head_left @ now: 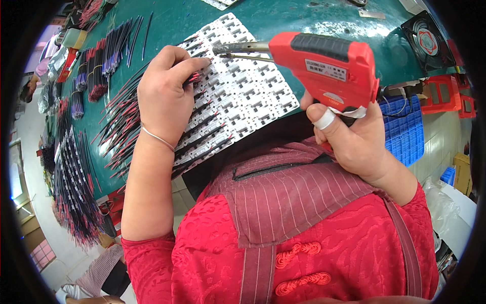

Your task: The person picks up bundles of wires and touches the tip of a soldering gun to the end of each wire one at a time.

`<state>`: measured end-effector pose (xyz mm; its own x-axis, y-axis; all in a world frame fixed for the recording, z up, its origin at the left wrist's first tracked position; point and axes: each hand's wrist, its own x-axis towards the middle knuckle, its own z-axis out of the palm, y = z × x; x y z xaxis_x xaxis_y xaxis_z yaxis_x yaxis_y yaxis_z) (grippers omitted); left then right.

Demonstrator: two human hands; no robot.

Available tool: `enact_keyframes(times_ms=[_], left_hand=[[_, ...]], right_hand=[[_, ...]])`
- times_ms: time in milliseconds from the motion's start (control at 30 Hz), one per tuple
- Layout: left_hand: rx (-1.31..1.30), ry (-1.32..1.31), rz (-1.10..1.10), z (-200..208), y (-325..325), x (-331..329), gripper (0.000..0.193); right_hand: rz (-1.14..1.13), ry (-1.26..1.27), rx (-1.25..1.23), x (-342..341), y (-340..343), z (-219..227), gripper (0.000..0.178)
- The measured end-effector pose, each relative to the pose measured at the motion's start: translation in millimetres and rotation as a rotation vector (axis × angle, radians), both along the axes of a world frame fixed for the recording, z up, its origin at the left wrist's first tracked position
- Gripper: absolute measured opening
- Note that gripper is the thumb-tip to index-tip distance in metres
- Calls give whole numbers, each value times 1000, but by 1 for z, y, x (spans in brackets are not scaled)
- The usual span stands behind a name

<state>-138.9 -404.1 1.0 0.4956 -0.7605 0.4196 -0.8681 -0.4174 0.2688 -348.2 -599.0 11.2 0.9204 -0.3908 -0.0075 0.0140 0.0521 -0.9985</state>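
Observation:
In my right hand (349, 137) is a red and black soldering gun (324, 66), gripped by its handle, with white tape on my thumb. Its metal tip (220, 49) points left, close to the fingers of my left hand (169, 83). Those fingers are pinched on thin wires (194, 77) with red ends, over the left part of a white panel of circuit boards (248, 96). More dark wires (202, 142) with red ends lie across the panel's left edge, spreading left under my forearm. Whether the tip touches a wire or a board, I cannot tell.
Bundles of dark and red wires (96, 76) lie on the green table (172, 25) at the left, and a long bundle (76, 187) hangs over its edge. A black fan (428, 40) stands at the far right. Below it are a blue crate (402, 126) and red stools (440, 96).

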Motion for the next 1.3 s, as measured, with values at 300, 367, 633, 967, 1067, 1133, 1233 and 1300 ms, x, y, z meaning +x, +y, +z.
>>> enact_keyframes(times_ms=[300,367,633,967,1067,1133,1233,1300], left_hand=[[3,-63,-41,0,0,1,42],[9,-76,-42,0,-1,1,42],[21,-125,-47,1,-2,0,44],[45,-151,-38,1,-3,-2,42],[47,-158,-39,3,-2,-3,42],[55,-134,-21,5,-2,-4,36],[53,-59,-42,9,0,-5,40],[20,-12,-38,11,1,-7,42]], right_hand=[[13,-38,0,3,1,0,25],[12,-46,-18,5,1,0,25],[37,61,-79,2,0,2,24],[-19,-32,29,0,2,5,24],[-20,-44,17,0,2,4,25],[-29,-49,27,-1,2,3,26],[-8,-68,22,-2,-1,2,27],[9,-52,22,-4,-1,3,27]])
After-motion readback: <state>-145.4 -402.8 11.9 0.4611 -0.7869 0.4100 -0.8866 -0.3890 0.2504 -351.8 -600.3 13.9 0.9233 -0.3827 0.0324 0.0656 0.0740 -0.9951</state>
